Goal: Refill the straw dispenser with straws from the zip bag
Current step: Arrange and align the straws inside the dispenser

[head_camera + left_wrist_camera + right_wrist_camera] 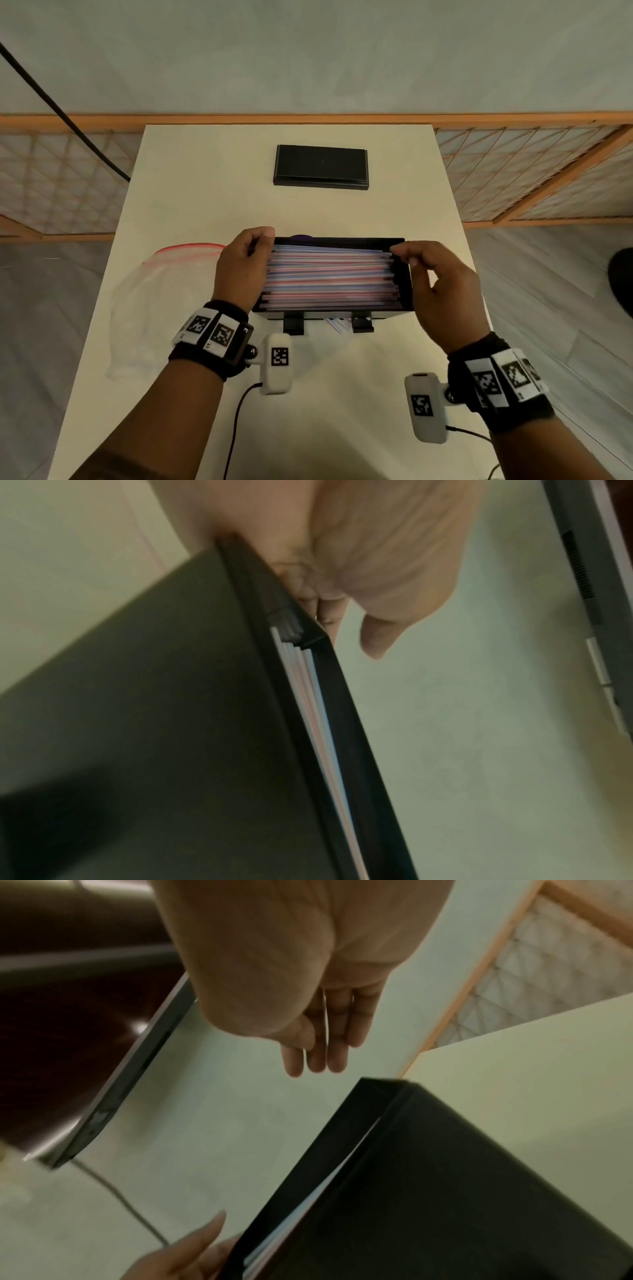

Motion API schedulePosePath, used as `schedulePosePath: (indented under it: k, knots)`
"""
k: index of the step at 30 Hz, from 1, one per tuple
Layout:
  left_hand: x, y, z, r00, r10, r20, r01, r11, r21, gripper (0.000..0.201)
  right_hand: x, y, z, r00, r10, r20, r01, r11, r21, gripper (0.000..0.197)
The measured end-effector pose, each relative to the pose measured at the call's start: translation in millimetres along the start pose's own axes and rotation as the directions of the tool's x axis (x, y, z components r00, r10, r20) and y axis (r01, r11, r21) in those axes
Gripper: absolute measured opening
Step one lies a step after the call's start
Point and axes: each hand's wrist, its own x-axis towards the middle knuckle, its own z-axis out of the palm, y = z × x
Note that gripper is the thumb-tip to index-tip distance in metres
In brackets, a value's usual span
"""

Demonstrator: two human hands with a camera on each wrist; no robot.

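The black straw dispenser [406, 284] stands open in the middle of the table, packed with red, blue and white striped straws [329, 277] lying lengthwise. My left hand [255, 253] is at its left end, with fingers [325, 607] curled down onto the straw ends inside the rim [154, 696]. My right hand [414, 260] hovers at the right end with fingers relaxed [318, 1053], the index tip touching the top straws. The clear zip bag [154, 301] with a red zip lies limp left of the dispenser. I cannot tell whether anything is in it.
The dispenser's black lid [321, 168] lies flat at the back of the table. A few straw tips [335, 325] poke out at the dispenser's front slot. Thin cables [236, 418] trail over the near table. A wooden lattice screen [534, 171] stands behind.
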Motion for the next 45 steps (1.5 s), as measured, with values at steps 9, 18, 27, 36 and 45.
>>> schedulePosePath:
  k: [9,18,27,36,45]
  knots:
    - [-27.3,-2.6,-5.1,0.994,0.045,0.095,-0.025,0.980,-0.195,0.058,7.0,-8.8,45.3,0.950,-0.106,0.294,0.170,0.965,-0.202,0.048]
    - [-27.4,-14.5,-11.1,0.982,-0.048,0.180,0.116,0.912,-0.394,0.067,-15.3,8.8,40.9,0.846,0.492,0.207,-0.513,0.645,0.566,0.078]
    - [-26.6,-12.2,-5.6,0.986,-0.097,0.137,0.151,0.866,-0.477,0.057,-17.4,0.3,54.6,0.829,0.514,0.219,-0.529,0.594,0.607,0.101]
    - [-26.9,-8.5,-5.9,0.994,-0.058,0.097,0.087,0.937,-0.337,0.064,-15.9,10.4,49.4,0.849,0.458,0.262,-0.523,0.664,0.535,0.087]
    - [-24.7,-9.5,-12.0,0.987,0.055,0.152,-0.051,0.998,-0.032,0.073,-45.6,23.2,44.4,0.808,0.575,0.130,-0.534,0.620,0.575,0.059]
